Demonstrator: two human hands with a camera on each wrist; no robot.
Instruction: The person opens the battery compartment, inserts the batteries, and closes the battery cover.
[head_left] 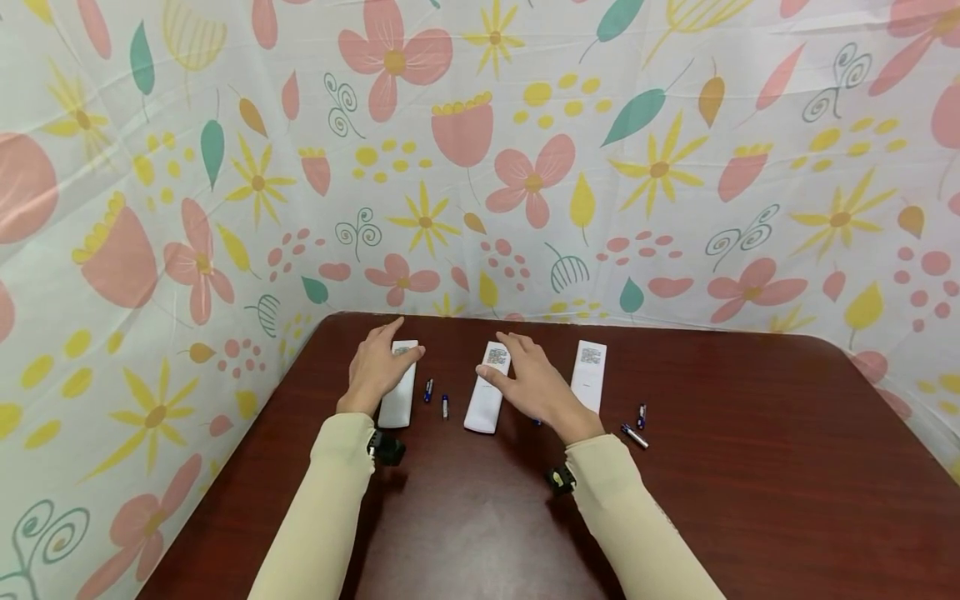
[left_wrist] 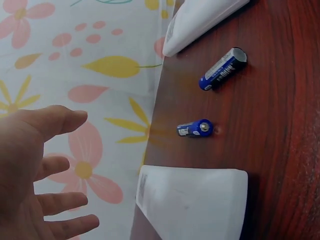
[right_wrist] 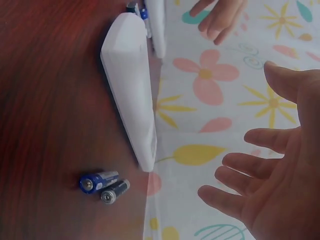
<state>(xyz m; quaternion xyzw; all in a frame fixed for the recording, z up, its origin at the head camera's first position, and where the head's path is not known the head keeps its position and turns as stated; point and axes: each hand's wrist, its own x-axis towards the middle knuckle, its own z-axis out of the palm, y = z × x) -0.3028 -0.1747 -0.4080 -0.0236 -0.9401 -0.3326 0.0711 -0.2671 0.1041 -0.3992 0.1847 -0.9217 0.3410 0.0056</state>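
Three white remote controls lie in a row on the table: the left remote control [head_left: 397, 404], the middle remote control [head_left: 486, 404] and the right remote control [head_left: 590, 371]. My left hand [head_left: 377, 367] hovers over the left one, fingers spread and holding nothing. Between the middle and right remotes, my right hand [head_left: 542, 385] is held in the air with relaxed fingers, partly covering both. Two blue batteries, one [left_wrist: 222, 69] and another [left_wrist: 195, 128], lie between the left and middle remotes. Below the right hand, a battery pair [right_wrist: 100, 181] shows in the right wrist view.
Right of the right remote control lie two more batteries, one upper [head_left: 642, 416] and one lower [head_left: 634, 436]. The dark red-brown table [head_left: 765, 467] ends at a floral cloth backdrop [head_left: 465, 225] behind and at the left.
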